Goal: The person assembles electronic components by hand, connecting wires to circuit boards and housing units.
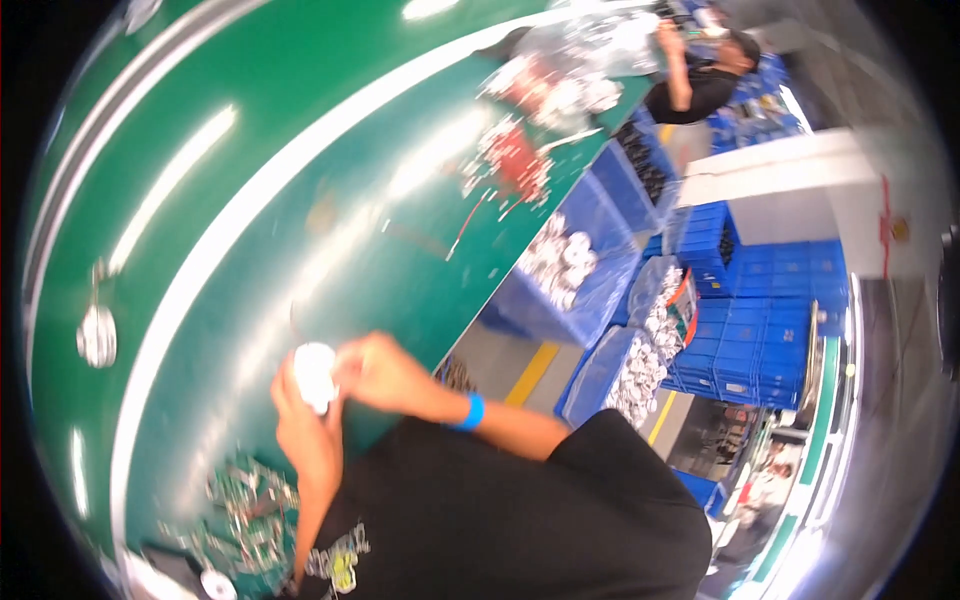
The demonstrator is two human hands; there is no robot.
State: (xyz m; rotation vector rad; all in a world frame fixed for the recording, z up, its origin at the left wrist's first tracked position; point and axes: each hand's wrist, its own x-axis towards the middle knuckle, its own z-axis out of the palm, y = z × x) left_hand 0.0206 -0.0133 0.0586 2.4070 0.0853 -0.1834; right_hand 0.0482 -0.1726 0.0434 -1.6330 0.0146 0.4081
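Low over the green worktable, my left hand is closed around a small white rounded plastic part, which looks like a lamp housing. My right hand comes in from the right, a blue band on its wrist. Its fingers are pinched together against the part's right side; whatever lies between them is hidden and blurred. By my left forearm lies a heap of green circuit boards with wires.
Red and white wired pieces and clear plastic bags lie farther up the table. To the right stand a blue bin of white parts and another. A co-worker is at the far end. A conveyor runs along the left.
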